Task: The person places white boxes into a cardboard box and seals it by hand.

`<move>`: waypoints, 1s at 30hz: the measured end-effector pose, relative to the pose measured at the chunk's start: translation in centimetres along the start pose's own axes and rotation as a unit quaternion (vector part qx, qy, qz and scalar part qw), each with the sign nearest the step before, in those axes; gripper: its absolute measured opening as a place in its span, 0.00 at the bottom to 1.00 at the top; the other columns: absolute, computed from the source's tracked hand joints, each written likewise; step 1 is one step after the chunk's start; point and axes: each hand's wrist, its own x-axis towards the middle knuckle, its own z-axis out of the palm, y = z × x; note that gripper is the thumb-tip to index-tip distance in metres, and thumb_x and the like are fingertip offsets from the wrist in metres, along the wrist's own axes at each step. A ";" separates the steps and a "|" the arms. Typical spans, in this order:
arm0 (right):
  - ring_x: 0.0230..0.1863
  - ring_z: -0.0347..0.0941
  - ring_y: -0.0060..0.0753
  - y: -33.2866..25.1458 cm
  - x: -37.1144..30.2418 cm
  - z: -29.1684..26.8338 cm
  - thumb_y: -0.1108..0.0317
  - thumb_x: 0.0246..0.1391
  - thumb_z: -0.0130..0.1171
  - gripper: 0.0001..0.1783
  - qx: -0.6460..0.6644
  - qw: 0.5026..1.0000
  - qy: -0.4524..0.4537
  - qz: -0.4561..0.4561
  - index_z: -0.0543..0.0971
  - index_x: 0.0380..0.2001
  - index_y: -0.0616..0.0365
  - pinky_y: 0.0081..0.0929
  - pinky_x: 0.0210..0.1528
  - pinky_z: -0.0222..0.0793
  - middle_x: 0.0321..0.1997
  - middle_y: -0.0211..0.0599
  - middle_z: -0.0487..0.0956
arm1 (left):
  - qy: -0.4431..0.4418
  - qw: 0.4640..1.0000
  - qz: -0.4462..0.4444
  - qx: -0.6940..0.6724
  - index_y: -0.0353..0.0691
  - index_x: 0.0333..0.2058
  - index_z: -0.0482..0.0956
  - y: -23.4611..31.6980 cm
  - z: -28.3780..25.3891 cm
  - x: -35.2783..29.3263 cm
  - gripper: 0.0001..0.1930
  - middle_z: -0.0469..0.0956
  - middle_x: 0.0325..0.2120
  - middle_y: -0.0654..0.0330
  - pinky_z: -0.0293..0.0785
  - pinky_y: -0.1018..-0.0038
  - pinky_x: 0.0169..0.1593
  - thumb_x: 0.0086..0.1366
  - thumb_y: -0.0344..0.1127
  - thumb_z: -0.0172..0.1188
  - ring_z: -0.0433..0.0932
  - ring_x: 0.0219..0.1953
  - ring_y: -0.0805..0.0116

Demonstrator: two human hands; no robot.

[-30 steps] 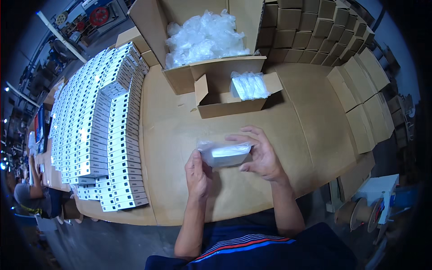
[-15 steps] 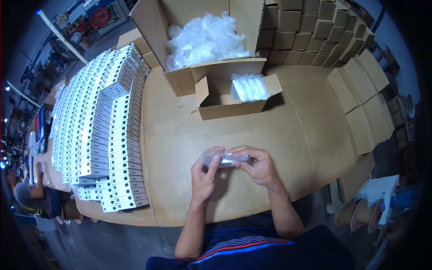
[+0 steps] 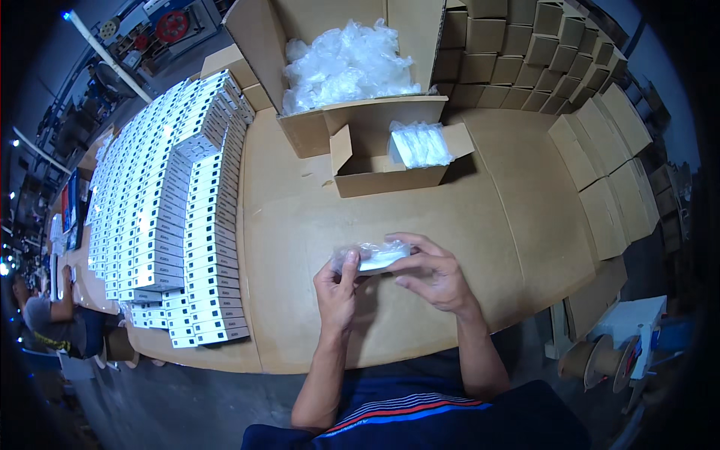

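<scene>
We hold a small clear plastic pouch (image 3: 373,256) w/ a flat white item inside, just above the worktop (image 3: 480,225), btwn both hands. Left hand (image 3: 336,289) pinches its left end, thumb and fingers closed on the crinkly film; right hand (image 3: 435,271) grips the right end, fingers curled over the top edge.

Straight ahead of the hands: small open cardboard box (image 3: 386,165), flaps out, w/ a neat stack of bagged white pieces (image 3: 420,144) in its right half. Behind it, a bigger open carton (image 3: 345,67) heaped w/ loose crumpled clear bags (image 3: 345,64).

Left of the left hand: long rows of slim white retail boxes (image 3: 172,202), each w/ a small dark rectangular label on the end, packed tight, running away from us. Right of the right hand and beyond: stacks of plain brown closed cartons (image 3: 592,150), matte, square-edged.

Worktop is covered w/ flat brown cardboard sheets, seams visible. Room is dim, workshop-like; another person (image 3: 45,315) sits far left. Spools (image 3: 592,360) near the floor, lower right.
</scene>
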 end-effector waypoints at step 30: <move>0.37 0.77 0.45 -2.6 4.1 -3.6 0.76 0.49 0.70 0.12 -0.218 0.966 -0.129 -0.044 0.79 0.37 0.61 0.36 0.40 0.75 0.40 0.40 0.78 | -0.221 0.941 0.130 0.222 0.34 0.53 0.77 2.6 -0.6 2.6 0.17 0.71 0.54 0.56 0.79 0.71 0.55 0.66 0.23 0.63 0.75 0.55 0.68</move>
